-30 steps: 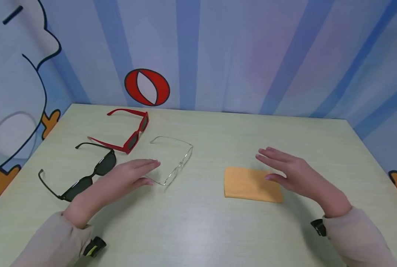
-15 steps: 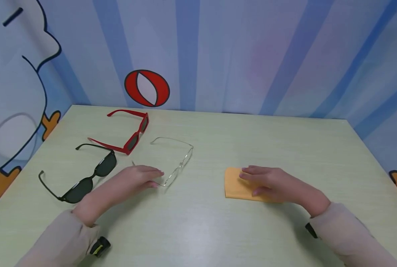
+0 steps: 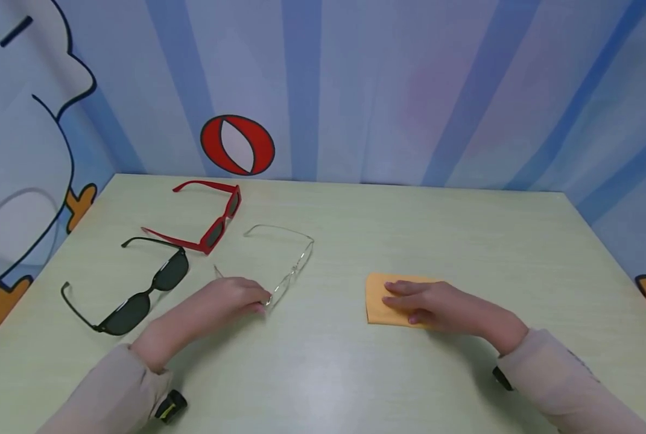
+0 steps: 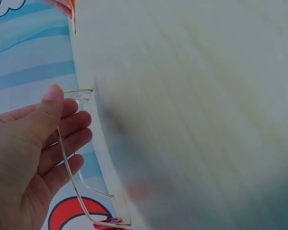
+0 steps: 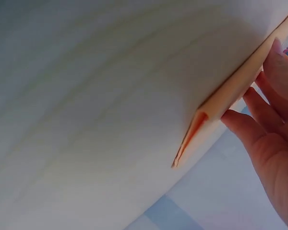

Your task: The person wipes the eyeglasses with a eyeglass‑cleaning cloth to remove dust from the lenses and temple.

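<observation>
My left hand [image 3: 227, 301] is at the near hinge corner of a pair of thin metal-rimmed eyeglasses [image 3: 287, 281] with clear lenses, lying with the temples unfolded. Thumb and fingertips pinch the frame's corner; in the left wrist view the wire temple [image 4: 69, 167] runs past the fingers. On the right, a folded orange cloth [image 3: 376, 301] lies flat on the table. My right hand [image 3: 444, 306] rests over its right part, fingers fairly straight, hiding much of it. The right wrist view shows the fingertips touching the top of the cloth [image 5: 230, 91], whose layered fold faces the camera.
Red-framed sunglasses [image 3: 213, 232] lie unfolded at the back left. Nearer on the left are black sunglasses [image 3: 129, 313], also unfolded, beside the left forearm. The pale table [image 3: 323, 374] ends at a blue striped backdrop [image 3: 350, 90].
Both hands have come down. The left has moved right onto the eyeglasses' near corner and closed its fingertips there; the right has moved left and down onto the cloth.
</observation>
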`<state>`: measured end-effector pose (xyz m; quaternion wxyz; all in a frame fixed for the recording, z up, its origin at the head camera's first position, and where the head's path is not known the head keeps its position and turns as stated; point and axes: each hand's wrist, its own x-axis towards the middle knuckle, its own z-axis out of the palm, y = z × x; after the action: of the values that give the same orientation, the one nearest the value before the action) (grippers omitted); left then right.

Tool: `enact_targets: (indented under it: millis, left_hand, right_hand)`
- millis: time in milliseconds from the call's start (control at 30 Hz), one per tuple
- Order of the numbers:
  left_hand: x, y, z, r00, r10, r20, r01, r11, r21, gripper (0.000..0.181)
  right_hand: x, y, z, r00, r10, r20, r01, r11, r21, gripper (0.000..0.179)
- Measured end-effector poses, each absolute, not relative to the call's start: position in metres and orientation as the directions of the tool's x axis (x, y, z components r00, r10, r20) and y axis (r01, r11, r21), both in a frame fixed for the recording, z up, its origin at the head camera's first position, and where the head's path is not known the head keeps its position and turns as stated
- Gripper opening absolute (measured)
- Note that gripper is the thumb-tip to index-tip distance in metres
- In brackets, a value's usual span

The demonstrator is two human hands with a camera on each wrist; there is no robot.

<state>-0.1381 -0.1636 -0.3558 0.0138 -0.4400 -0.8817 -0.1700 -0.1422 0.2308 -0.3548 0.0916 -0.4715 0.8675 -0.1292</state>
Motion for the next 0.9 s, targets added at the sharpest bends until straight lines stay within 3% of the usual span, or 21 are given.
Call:
enact_targets:
  millis: [233,400,600,900]
  left_hand:
    - [-0.139,-0.158,-0.358,-0.616,0.773,0.154,0.778,0.566,0.273,0.018]
    - [-0.14,-0.153,-0.357,-0.612,0.768,0.187,0.788,0.572,0.229,0.011]
    - [-0.138,-0.154,-0.355,-0.652,0.738,0.173,0.758,0.627,0.184,0.004]
    - [-0.137,-0.148,-0.35,-0.628,0.726,0.282,0.775,0.617,0.138,0.012]
  right_hand:
    - [-0.142,0.229,-0.351,-0.568,-0.821,-0.065,-0.727,0.537,-0.429,0.037]
    - [-0.14,0.226,-0.347,-0.551,-0.832,-0.06,-0.745,0.523,-0.414,0.033]
    - [-0.137,0.224,-0.343,-0.541,-0.838,-0.077,-0.727,0.511,-0.459,0.029]
    - [-0.134,0.226,-0.349,-0.571,-0.815,0.098,-0.691,0.413,-0.593,0.019]
